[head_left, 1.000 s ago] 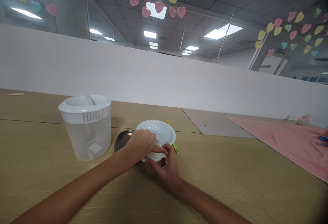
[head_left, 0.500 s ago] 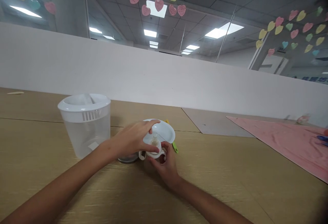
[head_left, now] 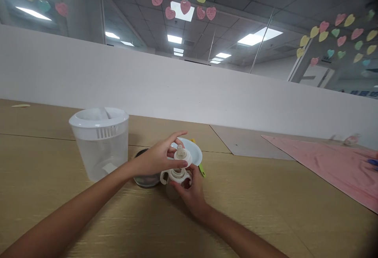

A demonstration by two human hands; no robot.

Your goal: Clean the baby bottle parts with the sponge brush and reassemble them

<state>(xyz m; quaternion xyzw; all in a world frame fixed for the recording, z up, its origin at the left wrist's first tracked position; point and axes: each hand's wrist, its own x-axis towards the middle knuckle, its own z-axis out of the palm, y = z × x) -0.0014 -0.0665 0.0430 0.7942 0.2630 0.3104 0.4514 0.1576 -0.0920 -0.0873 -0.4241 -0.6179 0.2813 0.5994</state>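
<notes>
My left hand (head_left: 162,154) pinches a white nipple cap (head_left: 182,156) with a clear teat, lifted just above the bottle's open neck. Below it stands a clear baby bottle (head_left: 173,191) with white side handles, and my right hand (head_left: 193,193) grips it by the right handle and body. Behind my hands lies a pale blue-white plate (head_left: 195,151), partly hidden by the left hand. A round dark-rimmed container (head_left: 146,182) sits under my left wrist, mostly covered. A green-handled utensil (head_left: 202,170) pokes out from beneath the plate's right side.
A clear plastic pitcher (head_left: 102,147) with a white lid stands on the left of the wooden table (head_left: 248,210). A pink cloth (head_left: 327,163) covers the right side. A low white partition (head_left: 165,92) runs along the back, with glass above bearing heart-shaped notes (head_left: 185,6).
The nipple cap has come up off the bottle neck in my left hand, uncovering the threaded opening. My right hand keeps its hold on the bottle. The view has shifted slightly.
</notes>
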